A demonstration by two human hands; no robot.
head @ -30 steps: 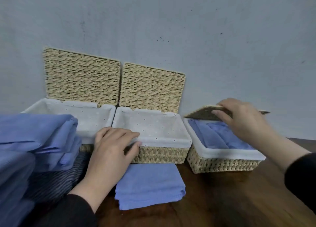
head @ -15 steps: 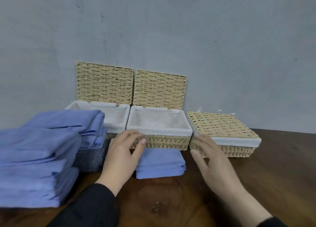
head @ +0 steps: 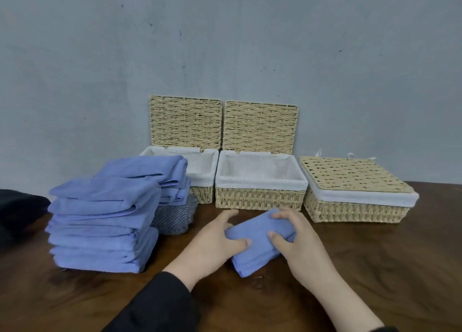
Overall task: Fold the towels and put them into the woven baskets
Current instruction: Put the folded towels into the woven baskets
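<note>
Grey plastered wall behind; dark wooden table point(head: 375, 269) in front of it.

Item: folded blue towel point(head: 260, 241), lying on the table just before the middle basket point(head: 260, 196). Its long axis runs from near the person out toward that basket, tilted a little rightward. Left hand point(head: 215, 244) grips its left edge, thumb on top and fingers curled round the far corner; right hand point(head: 297, 241) grips the right edge likewise. Both hands sit equally close; the basket lies directly beyond the towel's far end, so the likely move is a short lift forward.

Item: middle basket, lid upright against the wall, white liner showing, interior apparently empty. Left basket point(head: 205, 171) likewise open, its front half hidden by the stack. Right basket point(head: 355, 201) has its lid down; its contents cannot be seen.

Item: stack of blue towels point(head: 105, 221), well left of the hands, with a second, smaller pile behind it resting on a grey striped cloth point(head: 172, 216).

Item: dark fabric point(head: 17, 206) at the left edge, cut off, not identifiable. The towel's underside and the fingers beneath are hidden.
</note>
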